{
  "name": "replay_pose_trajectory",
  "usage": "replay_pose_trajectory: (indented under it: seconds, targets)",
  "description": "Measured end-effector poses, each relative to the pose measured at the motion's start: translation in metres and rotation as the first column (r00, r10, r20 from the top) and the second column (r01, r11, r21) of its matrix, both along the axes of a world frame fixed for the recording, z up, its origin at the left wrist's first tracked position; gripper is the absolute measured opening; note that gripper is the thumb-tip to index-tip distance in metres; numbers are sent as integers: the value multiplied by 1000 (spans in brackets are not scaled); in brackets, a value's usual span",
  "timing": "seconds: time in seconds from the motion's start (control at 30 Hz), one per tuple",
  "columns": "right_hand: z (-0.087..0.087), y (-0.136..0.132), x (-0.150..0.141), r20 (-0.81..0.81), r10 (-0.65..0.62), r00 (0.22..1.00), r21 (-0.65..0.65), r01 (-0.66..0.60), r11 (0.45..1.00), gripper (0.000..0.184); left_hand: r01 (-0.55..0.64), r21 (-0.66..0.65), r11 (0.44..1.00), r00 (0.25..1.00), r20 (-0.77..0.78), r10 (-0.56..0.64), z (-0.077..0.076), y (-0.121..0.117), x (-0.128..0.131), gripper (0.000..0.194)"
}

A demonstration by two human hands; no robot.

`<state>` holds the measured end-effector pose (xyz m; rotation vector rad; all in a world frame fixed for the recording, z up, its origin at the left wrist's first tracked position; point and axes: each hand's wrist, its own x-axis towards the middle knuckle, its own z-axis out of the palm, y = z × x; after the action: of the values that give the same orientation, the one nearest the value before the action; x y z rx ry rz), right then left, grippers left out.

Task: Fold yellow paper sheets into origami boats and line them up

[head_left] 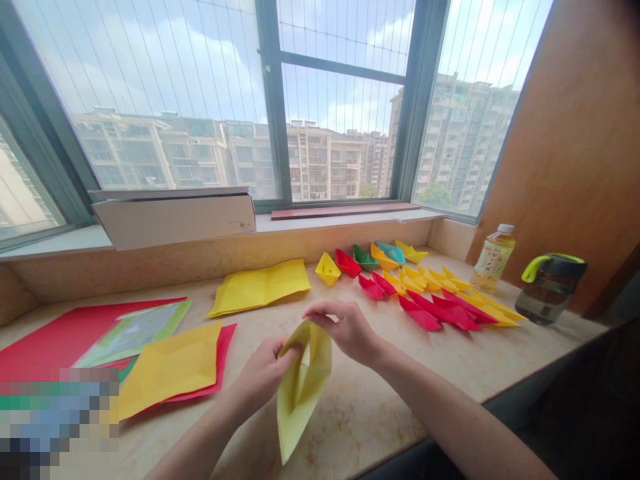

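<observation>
A pale yellow folded paper boat (306, 393) is held up over the counter, its long hollow facing me and one pointed end hanging down. My left hand (273, 370) grips its left side, with the thumb pressed into the hollow. At the upper end my right hand (345, 327) pinches the paper between thumb and curled fingers. Beyond my right hand stand several finished paper boats: a yellow boat (328, 269), a red boat (347, 263), a green boat (365, 258) and pink-red boats (420, 312) among them.
Yellow sheets (263, 287) lie toward the back, and orange-yellow sheets (173, 367) over red paper at left. Behind them a white box (175, 217) sits on the sill. A drink bottle (494, 257) and a dark tumbler (550, 290) stand at right, near the counter's front edge.
</observation>
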<state>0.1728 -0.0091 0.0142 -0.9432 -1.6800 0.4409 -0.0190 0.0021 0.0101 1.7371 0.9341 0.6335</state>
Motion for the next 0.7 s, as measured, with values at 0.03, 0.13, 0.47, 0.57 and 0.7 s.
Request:
replay_pose_trajectory:
  seconds: [0.03, 0.13, 0.47, 0.57, 0.7]
  targets:
    - [0, 0, 1, -16, -25, 1000, 10, 25, 1000, 19, 6, -26, 1000, 999, 34, -5, 2, -1, 0, 37]
    - [2, 2, 7, -91, -120, 989, 51, 125, 991, 19, 34, -145, 989, 988, 155, -12, 7, -4, 0, 43]
    - [-5, 17, 21, -93, -256, 962, 68, 262, 963, 21, -33, -261, 965, 984, 160, 77, -2, 3, -6, 48]
    - [-7, 18, 22, -26, -248, 969, 92, 249, 964, 24, -44, -264, 963, 981, 169, 91, -3, 5, -6, 50]
    - [-4, 14, 25, 62, -320, 945, 221, 300, 928, 37, -96, -259, 961, 974, 172, 144, 0, 5, -5, 54]
